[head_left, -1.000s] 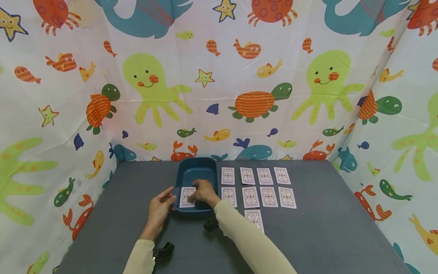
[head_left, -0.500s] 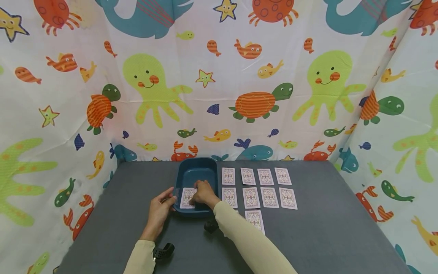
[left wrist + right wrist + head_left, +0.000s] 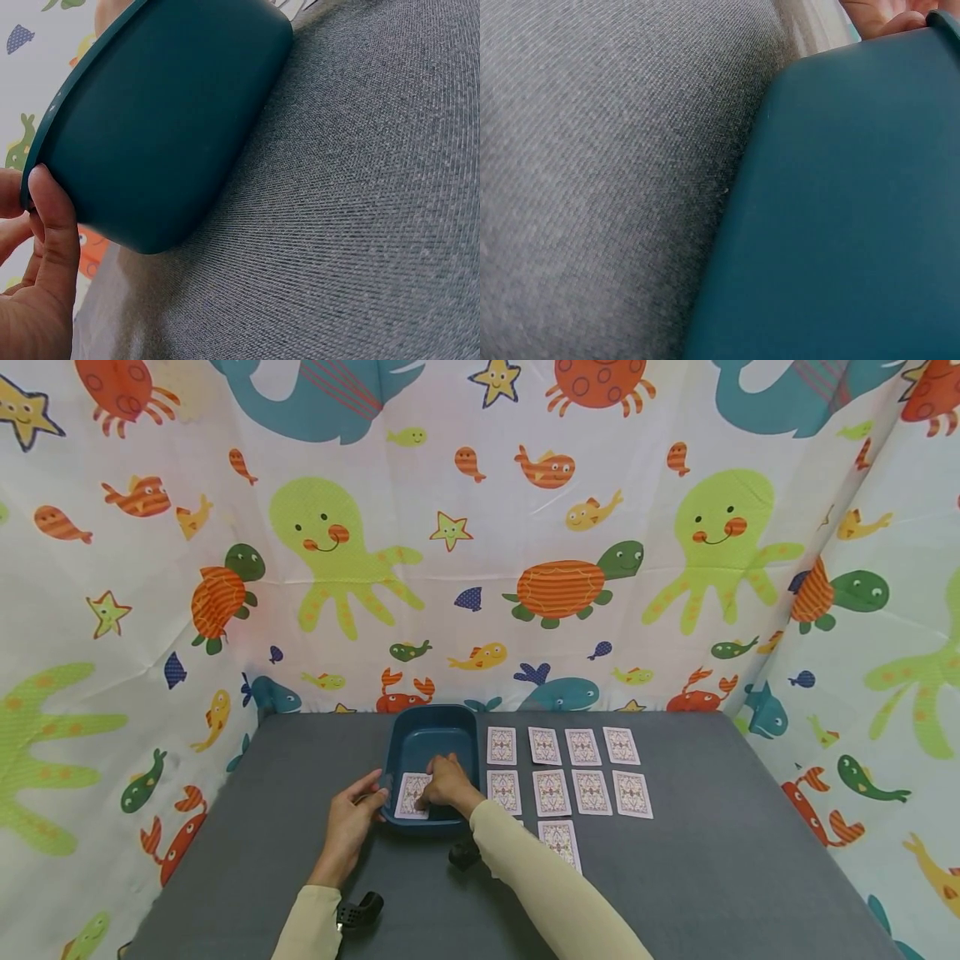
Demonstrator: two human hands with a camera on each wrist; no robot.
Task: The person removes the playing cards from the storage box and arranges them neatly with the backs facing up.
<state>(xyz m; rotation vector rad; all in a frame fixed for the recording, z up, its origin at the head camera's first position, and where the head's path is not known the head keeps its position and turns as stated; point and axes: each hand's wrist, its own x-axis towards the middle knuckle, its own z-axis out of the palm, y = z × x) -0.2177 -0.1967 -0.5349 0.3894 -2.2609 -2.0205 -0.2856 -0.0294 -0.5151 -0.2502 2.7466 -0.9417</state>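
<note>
In the head view, a deep blue rectangular tray (image 3: 409,727) stands on the grey tabletop. A face-down playing card (image 3: 408,796) with a patterned back lies at the tray's near end. My left hand (image 3: 351,827) grips the tray's near left rim; the left wrist view shows its thumb (image 3: 56,199) against the outer wall and fingers over the rim. My right hand (image 3: 448,783) reaches into the tray from the right, with thumb and forefinger bent over the card's right edge. In the right wrist view the tray wall (image 3: 840,210) hides these fingertips.
Several face-down cards (image 3: 551,793) lie in rows right of the tray. A lower card (image 3: 558,845) sits beside the right sleeve (image 3: 555,885), which partly covers another. Black wrist devices (image 3: 362,910) are on both wrists. A sea-animal cloth (image 3: 480,593) hangs behind the table.
The card in the tray has shifted slightly toward the near wall under my right hand. My left hand keeps its grip on the rim, and the cards outside lie as before.
</note>
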